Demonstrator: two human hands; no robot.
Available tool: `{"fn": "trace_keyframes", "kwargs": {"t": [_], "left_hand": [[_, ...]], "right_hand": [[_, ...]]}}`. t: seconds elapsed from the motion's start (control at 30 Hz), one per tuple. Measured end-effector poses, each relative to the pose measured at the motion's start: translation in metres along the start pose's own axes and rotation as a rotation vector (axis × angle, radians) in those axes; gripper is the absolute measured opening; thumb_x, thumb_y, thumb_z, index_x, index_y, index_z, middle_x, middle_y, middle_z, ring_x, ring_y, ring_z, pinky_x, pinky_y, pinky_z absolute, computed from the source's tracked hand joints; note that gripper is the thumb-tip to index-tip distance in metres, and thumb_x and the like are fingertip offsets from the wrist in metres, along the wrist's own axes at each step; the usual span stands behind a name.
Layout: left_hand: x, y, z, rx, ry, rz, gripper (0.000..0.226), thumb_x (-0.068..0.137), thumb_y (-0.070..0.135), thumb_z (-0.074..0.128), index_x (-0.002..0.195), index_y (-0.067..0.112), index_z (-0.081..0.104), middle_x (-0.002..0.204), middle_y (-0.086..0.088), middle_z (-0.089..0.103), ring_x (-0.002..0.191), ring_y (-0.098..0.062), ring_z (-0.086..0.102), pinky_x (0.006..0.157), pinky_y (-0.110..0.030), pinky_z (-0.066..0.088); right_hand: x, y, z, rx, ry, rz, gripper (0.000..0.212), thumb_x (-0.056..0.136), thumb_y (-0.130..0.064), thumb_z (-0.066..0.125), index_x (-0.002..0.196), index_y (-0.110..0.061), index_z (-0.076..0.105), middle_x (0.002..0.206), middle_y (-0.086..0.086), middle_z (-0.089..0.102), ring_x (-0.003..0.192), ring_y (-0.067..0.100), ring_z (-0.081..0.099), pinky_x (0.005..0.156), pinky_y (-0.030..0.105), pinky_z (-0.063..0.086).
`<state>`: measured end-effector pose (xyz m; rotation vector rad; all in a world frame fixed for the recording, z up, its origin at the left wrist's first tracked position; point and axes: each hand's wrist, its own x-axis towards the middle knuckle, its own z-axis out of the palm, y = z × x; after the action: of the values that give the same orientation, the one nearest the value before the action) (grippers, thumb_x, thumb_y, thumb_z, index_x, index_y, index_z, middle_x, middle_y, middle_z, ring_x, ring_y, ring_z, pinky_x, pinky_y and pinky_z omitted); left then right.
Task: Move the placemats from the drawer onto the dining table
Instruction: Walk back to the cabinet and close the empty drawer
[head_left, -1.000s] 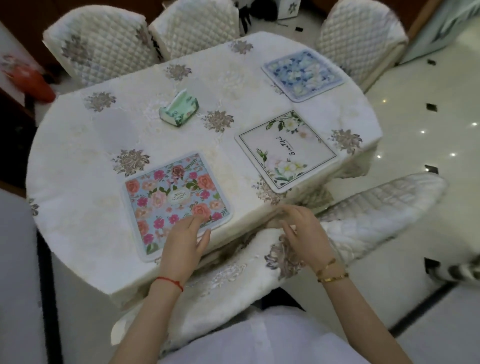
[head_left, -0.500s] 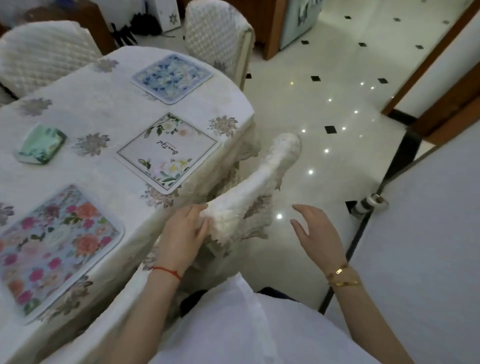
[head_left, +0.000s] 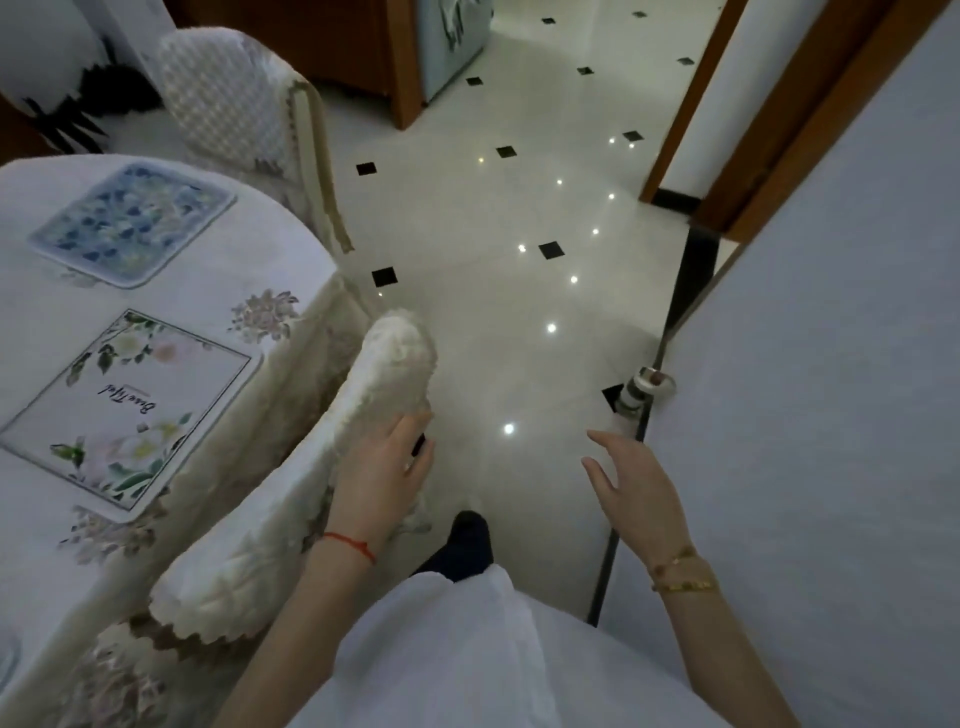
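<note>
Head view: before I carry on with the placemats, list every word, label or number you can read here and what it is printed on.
White floral-bordered placemat on the dining table: one line of dark cursive script at its middle, upside down from here; it may begin "Bon", but I cannot read it for sure.
Blue floral placemat: no text visible.
Small cylindrical object on the floor by the door: too small and blurred to tell any label.
Nothing else carries lettering.

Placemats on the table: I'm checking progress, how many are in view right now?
2. A blue floral placemat lies at the table's far side; a white floral placemat lies nearer, by the table edge. More may lie outside the frame to the left.
</note>
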<state>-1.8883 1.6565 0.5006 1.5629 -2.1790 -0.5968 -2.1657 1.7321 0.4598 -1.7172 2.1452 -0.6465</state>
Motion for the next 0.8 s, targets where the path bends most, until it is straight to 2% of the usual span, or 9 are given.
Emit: {"fn": "trace_keyframes", "kwargs": {"t": [0.13, 0.23, 0.3, 0.4, 0.5, 0.6, 0.8], "left_hand": [[0.067, 0.001, 0.029, 0.0, -0.039, -0.036, 0.03, 0.094, 0.026, 0.055, 0.122, 0.017, 0.06, 0.097, -0.004, 0.066, 0.083, -0.018, 0.061, 0.07, -0.029, 0.049], [0.126, 0.007, 0.045, -0.033, -0.047, -0.069, 0.032, 0.094, 0.023, 0.054, 0.125, 0.016, 0.059, 0.111, -0.005, 0.064, 0.089, -0.019, 0.061, 0.078, -0.028, 0.048], [0.172, 0.012, 0.05, -0.044, -0.056, -0.095, 0.032, 0.095, 0.024, 0.052, 0.126, 0.017, 0.058, 0.119, -0.003, 0.062, 0.098, -0.02, 0.061, 0.084, -0.027, 0.046], [0.246, 0.02, 0.051, -0.002, 0.005, -0.037, 0.029, 0.093, 0.021, 0.058, 0.12, 0.014, 0.062, 0.115, -0.006, 0.066, 0.102, -0.025, 0.063, 0.086, -0.028, 0.046], [0.319, 0.024, 0.045, 0.041, 0.041, 0.0, 0.028, 0.091, 0.02, 0.061, 0.118, 0.014, 0.064, 0.112, -0.007, 0.068, 0.099, -0.025, 0.064, 0.084, -0.031, 0.049], [0.38, 0.025, 0.041, 0.034, 0.039, -0.013, 0.029, 0.092, 0.021, 0.059, 0.119, 0.014, 0.063, 0.113, -0.007, 0.067, 0.101, -0.024, 0.064, 0.085, -0.033, 0.052], [0.476, 0.011, 0.051, 0.037, 0.044, -0.102, 0.03, 0.092, 0.021, 0.059, 0.121, 0.013, 0.063, 0.115, -0.007, 0.066, 0.102, -0.023, 0.064, 0.087, -0.03, 0.049]], "right_hand": [[0.058, 0.034, -0.001, -0.01, -0.046, 0.067, 0.036, 0.094, -0.027, 0.056, 0.128, -0.015, 0.055, 0.124, 0.004, 0.06, 0.116, 0.018, 0.053, 0.096, 0.021, 0.035], [0.12, 0.054, -0.009, 0.006, -0.063, 0.073, 0.037, 0.094, -0.025, 0.056, 0.129, -0.013, 0.054, 0.125, 0.004, 0.06, 0.116, 0.019, 0.054, 0.096, 0.023, 0.037], [0.171, 0.061, -0.02, 0.016, -0.071, 0.064, 0.036, 0.094, -0.026, 0.056, 0.128, -0.013, 0.055, 0.124, 0.005, 0.06, 0.114, 0.019, 0.055, 0.097, 0.028, 0.042], [0.255, 0.064, -0.04, 0.029, -0.049, 0.03, 0.036, 0.094, -0.026, 0.056, 0.128, -0.013, 0.055, 0.121, 0.005, 0.061, 0.11, 0.019, 0.055, 0.097, 0.036, 0.046], [0.332, 0.061, -0.055, 0.026, -0.016, -0.011, 0.036, 0.095, -0.025, 0.054, 0.129, -0.012, 0.054, 0.124, 0.006, 0.06, 0.115, 0.02, 0.053, 0.102, 0.033, 0.041], [0.394, 0.061, -0.058, 0.001, -0.025, -0.027, 0.036, 0.096, -0.027, 0.053, 0.129, -0.013, 0.054, 0.126, 0.003, 0.059, 0.118, 0.018, 0.052, 0.102, 0.025, 0.035], [0.506, 0.079, -0.035, -0.004, -0.109, -0.036, 0.036, 0.096, -0.029, 0.051, 0.129, -0.017, 0.053, 0.126, 0.001, 0.059, 0.117, 0.016, 0.051, 0.098, 0.024, 0.037]]}}
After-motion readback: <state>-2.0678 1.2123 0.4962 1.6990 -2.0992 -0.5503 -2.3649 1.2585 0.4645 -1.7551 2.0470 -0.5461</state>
